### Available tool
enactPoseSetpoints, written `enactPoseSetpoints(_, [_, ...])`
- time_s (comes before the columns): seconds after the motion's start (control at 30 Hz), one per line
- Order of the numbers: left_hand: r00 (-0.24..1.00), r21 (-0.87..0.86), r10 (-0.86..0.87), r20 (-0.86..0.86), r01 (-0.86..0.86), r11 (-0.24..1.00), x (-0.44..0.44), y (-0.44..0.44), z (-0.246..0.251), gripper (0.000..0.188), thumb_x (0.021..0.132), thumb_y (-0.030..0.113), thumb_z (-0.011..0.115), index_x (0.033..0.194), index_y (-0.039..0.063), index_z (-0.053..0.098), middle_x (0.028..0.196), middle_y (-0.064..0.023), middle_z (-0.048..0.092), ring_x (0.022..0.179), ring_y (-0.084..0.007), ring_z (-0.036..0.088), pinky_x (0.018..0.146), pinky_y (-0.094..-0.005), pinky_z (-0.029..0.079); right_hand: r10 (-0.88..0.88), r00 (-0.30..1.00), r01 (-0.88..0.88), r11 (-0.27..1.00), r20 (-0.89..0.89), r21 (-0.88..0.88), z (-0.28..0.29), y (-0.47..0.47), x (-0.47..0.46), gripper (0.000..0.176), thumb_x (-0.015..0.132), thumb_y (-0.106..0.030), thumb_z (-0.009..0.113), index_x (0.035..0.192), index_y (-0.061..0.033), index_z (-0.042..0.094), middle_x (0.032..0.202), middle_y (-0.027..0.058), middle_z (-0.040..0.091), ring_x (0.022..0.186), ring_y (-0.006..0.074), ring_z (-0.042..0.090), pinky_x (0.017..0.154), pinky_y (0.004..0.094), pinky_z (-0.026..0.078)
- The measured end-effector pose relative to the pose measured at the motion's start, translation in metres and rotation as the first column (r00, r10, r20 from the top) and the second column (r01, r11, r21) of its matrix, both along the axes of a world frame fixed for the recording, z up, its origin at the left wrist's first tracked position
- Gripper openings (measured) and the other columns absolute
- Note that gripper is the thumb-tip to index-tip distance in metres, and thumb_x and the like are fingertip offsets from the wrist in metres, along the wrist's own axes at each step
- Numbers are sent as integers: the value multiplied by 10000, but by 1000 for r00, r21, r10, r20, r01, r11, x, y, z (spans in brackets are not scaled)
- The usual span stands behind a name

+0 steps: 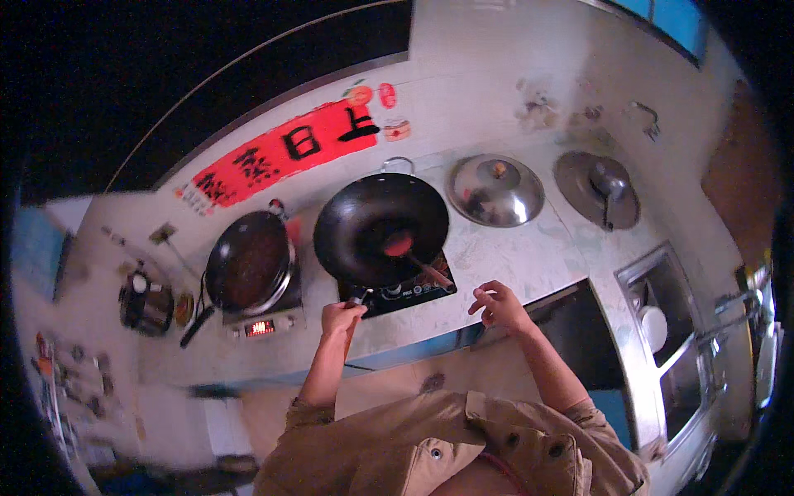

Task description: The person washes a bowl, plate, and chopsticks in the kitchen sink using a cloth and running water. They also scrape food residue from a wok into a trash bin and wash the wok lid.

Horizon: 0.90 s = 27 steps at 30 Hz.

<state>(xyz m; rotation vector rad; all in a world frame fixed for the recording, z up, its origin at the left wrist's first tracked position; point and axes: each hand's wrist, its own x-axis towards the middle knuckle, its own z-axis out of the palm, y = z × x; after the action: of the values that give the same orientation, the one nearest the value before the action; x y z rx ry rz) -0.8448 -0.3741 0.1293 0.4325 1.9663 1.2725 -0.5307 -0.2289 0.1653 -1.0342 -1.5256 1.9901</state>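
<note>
A large black wok sits on a black induction cooktop in front of me. My left hand is closed around the wok's handle at its near edge. Inside the wok rests the reddish head of a spatula or ladle; its handle leans over the near right rim. My right hand is raised by the counter's front edge, right of the cooktop, with fingers apart and nothing held. A second black pan stands on another cooker to the left, its handle towards me; its contents are too dark to tell.
A domed metal lid lies right of the wok. Farther right are a round tray or lid with a metal ladle on it, and a sink holding a white bowl. A dark basket or caddy stands far left.
</note>
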Motion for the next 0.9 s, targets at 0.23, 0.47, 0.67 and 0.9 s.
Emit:
enactPoseSetpoints(0.23, [998, -51, 11, 55, -8, 999, -51, 38, -6, 200, 629, 72, 715, 751, -38, 602, 668, -75, 586, 554, -163, 552, 520, -270, 450, -265, 961, 274, 953, 77, -133, -27, 17, 66, 282, 840, -234, 539, 964, 9, 465, 733, 120, 615, 453, 101, 447, 422, 242, 377])
enactPoseSetpoints(0.47, [676, -343, -275, -683, 36, 939, -36, 54, 16, 294, 669, 172, 689, 905, 18, 605, 844, -124, 599, 756, -265, 569, 725, -360, 450, -502, 796, 509, 858, 338, 77, -78, -5, 151, 198, 783, -179, 599, 707, -4, 546, 610, 58, 584, 481, 109, 504, 425, 249, 406])
enactPoseSetpoints(0.67, [160, 155, 122, -980, 211, 965, 104, 104, 77, 392, 702, 150, 653, 1053, 27, 529, 1078, -153, 502, 1046, -319, 444, 899, -400, 344, -634, 688, 676, 737, 354, 8, -87, -29, 241, 198, 796, -174, 576, 717, 3, 539, 617, 57, 587, 478, 106, 505, 427, 255, 414])
enactPoseSetpoints(0.9, [347, 62, -494, -797, 860, 506, 339, 203, 11, 393, 664, 128, 670, 1017, 20, 534, 1058, -149, 507, 1013, -310, 460, 892, -392, 344, -778, 526, 818, 573, 343, 46, -122, -36, 382, 192, 785, -167, 540, 801, 20, 581, 635, 62, 592, 475, 109, 502, 431, 263, 428])
